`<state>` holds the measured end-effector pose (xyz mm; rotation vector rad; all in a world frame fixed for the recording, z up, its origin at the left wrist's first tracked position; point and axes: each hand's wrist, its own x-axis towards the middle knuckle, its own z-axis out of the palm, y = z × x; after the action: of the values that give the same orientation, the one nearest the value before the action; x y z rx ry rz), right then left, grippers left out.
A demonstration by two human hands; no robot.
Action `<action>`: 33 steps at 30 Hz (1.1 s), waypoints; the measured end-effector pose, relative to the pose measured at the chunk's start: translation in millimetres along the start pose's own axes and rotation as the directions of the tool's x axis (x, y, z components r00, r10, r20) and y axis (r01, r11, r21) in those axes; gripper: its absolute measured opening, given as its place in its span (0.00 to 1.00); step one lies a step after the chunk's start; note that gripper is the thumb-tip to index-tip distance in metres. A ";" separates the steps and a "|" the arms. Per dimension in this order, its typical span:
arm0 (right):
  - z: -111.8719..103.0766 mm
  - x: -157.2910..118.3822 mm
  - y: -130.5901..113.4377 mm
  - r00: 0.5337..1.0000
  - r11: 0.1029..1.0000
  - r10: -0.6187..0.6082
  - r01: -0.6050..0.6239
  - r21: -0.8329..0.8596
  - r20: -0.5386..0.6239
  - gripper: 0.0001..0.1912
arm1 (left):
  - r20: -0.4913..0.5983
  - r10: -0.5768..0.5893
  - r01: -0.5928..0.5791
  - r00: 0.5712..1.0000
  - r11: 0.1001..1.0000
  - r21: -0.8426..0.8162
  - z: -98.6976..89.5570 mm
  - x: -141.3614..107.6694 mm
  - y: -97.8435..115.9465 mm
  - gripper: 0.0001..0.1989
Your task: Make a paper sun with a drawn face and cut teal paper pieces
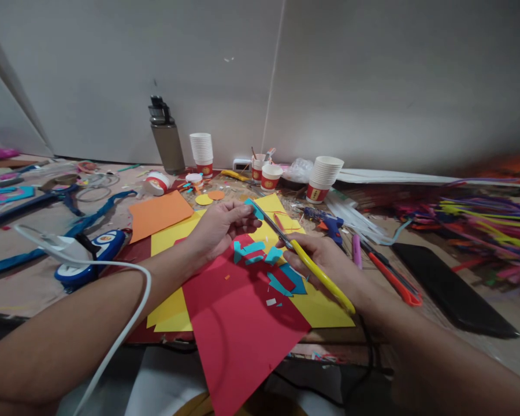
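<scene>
Worktop (8, 297) centre: overlapping paper sheets (245, 323), one overhanging near edge, paper scraps (255, 248) on top. Above these, left hand (225, 222) with paper piece (255, 211); right hand (316, 249) with scissors (316, 268) to its right. Behind: bottle (168, 145) at left, then two cup stacks (201, 150), loose cups (271, 177) between. Right of sheets: glue gun (330, 224); farther right, pipe cleaners (498, 222).

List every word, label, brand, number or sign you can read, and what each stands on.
No text can be read.
Left cup stack: red label, too small to read.
Right cup stack: gold marks on red, too small.
Brush cup: red label, too small.
Front cup: gold mark on red, too blurred.
Blue device: pale sticker, too blurred.
</scene>
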<state>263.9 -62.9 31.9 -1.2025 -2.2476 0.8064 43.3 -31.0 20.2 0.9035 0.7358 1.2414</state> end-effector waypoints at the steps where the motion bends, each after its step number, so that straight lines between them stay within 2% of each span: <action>1: 0.2 -0.2 -0.5 1.000 1.000 0.004 -0.004 -0.002 0.006 0.09 | 0.001 -0.002 0.002 1.000 1.000 -0.001 0.1 -0.1 0.2 0.06; 16: 1.6 -3.7 -9.5 0.995 0.995 0.104 -0.104 0.006 0.003 0.10 | 0.006 -0.043 0.044 0.999 0.999 -0.018 -0.4 1.0 -1.1 0.06; 27: 1.7 -4.3 -9.5 0.994 0.994 0.103 -0.104 -0.025 -0.026 0.11 | 0.008 -0.071 0.071 0.997 0.997 -0.009 -0.3 -0.1 -2.1 0.08; 30: 0.6 -0.9 -3.2 0.995 0.995 0.083 -0.086 -0.058 -0.047 0.11 | -0.023 -0.035 0.036 0.999 0.999 0.017 1.2 -1.2 -0.2 0.10; 33: 0.2 0.8 2.1 0.996 0.992 0.051 -0.060 -0.111 -0.079 0.11 | -0.001 0.000 0.000 1.000 0.998 0.059 1.5 -1.8 1.2 0.12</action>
<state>264.5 -61.4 30.4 -1.3304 -2.2324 0.6503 43.7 -32.9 21.9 0.9506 0.7767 1.2253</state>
